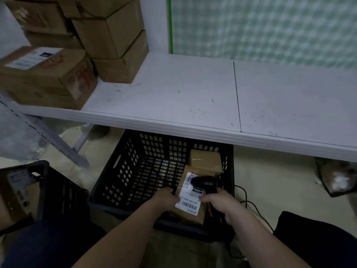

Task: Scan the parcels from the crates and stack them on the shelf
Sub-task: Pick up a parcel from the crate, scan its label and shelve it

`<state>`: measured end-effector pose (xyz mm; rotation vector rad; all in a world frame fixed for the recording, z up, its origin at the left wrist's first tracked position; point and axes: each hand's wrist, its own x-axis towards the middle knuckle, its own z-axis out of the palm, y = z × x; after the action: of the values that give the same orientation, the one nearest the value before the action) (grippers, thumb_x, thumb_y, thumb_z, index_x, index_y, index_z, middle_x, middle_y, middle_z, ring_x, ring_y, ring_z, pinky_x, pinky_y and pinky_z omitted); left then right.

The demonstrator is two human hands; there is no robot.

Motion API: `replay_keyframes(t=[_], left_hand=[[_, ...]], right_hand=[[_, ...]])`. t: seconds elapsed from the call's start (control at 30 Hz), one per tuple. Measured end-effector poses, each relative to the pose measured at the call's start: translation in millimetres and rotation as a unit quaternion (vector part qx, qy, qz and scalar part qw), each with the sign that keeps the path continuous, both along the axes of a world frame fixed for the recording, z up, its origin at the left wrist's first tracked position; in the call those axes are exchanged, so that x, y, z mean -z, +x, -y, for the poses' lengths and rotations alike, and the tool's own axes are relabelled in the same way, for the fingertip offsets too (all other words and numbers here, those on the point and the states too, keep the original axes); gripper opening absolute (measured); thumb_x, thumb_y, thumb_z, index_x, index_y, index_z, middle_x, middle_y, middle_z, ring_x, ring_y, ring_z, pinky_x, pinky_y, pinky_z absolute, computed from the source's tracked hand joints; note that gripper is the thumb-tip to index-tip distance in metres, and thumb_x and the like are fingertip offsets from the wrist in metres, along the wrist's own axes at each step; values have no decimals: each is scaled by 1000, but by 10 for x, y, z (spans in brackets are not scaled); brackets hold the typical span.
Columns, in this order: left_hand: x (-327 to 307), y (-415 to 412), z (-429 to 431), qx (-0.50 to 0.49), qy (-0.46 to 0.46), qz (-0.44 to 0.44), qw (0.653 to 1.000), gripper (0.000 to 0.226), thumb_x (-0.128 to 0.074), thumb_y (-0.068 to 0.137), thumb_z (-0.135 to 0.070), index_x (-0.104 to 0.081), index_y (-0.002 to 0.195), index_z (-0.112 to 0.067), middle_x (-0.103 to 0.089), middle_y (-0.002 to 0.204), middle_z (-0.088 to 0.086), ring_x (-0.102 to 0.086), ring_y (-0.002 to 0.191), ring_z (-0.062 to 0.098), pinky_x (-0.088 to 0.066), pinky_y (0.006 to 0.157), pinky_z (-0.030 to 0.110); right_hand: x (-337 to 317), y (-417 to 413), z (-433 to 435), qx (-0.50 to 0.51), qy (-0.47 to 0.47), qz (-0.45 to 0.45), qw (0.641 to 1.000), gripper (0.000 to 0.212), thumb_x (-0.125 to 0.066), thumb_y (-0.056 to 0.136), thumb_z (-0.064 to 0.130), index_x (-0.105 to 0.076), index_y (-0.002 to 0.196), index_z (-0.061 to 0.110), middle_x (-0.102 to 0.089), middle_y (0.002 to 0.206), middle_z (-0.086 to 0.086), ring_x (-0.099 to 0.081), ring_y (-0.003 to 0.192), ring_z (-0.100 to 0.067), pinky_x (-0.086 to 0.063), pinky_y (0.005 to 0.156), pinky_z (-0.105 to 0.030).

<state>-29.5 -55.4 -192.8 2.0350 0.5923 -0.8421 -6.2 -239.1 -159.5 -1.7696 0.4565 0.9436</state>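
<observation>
Both arms reach in from the bottom of the frame, over a black crate (pixel 146 171) on the floor. The left hand (pixel 166 198) grips the left edge of a brown box (pixel 193 192), fingers curled around it. The right hand (pixel 220 204) is wrapped tight around the handle of a black scanner (pixel 204 182). The head of the scanner sits just over the white label (pixel 188 202) on top of the box.

The box is low in the middle of the frame, held above the right side of the crate. Its long side runs from the bottom of the frame toward the top, tipped a bit to the right. The label faces up, and its print looks upside down from here. A second brown box (pixel 205 158) lies in the crate just behind it.

A white shelf (pixel 183 97) crosses the middle of the frame. More brown boxes (pixel 77 45) are piled at its upper left end. Another black crate (pixel 48 188) sits at the lower left. The floor is pale, and a black cord (pixel 249 202) runs across it to the right of the crate.
</observation>
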Motion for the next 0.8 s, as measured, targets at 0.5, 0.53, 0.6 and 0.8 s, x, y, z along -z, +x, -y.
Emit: replay_keyframes(t=[0.5, 0.53, 0.6, 0.8], left_hand=[[-330, -93, -56, -238, -254, 45, 936, 27, -55, 96, -30, -53, 124, -28, -65, 107, -3, -61, 91, 13, -47, 63, 28], [-362, -119, -83, -240, -258, 55, 934, 27, -55, 96, -30, -55, 123, -28, -66, 108, -2, -62, 94, 14, -49, 67, 30], [-427, -184, -133, -246, -267, 71, 929, 28, -57, 95, -29, -57, 123, -31, -66, 113, -2, -62, 100, 17, -51, 72, 33], [-621, -401, -242, -307, -253, 138, 907, 24, -58, 92, -27, -64, 115, -31, -67, 112, -1, -61, 102, 20, -51, 80, 40]], right_hand=[[-102, 4, -2, 134, 100, 22, 986, 20, -68, 85, 7, -61, 103, 11, -64, 65, -1, -54, 60, -17, -44, 56, -27], [-135, -8, -5, 136, 106, 30, 984, 18, -68, 84, 7, -61, 101, 12, -63, 65, 0, -53, 61, -17, -44, 56, -27], [-207, -37, -15, 134, 121, 43, 983, 15, -67, 85, 7, -62, 97, 12, -63, 65, -1, -53, 62, -18, -45, 58, -27], [-416, -131, -62, 117, 153, 81, 978, 14, -66, 85, 7, -62, 97, 12, -64, 72, -4, -55, 62, -18, -44, 59, -28]])
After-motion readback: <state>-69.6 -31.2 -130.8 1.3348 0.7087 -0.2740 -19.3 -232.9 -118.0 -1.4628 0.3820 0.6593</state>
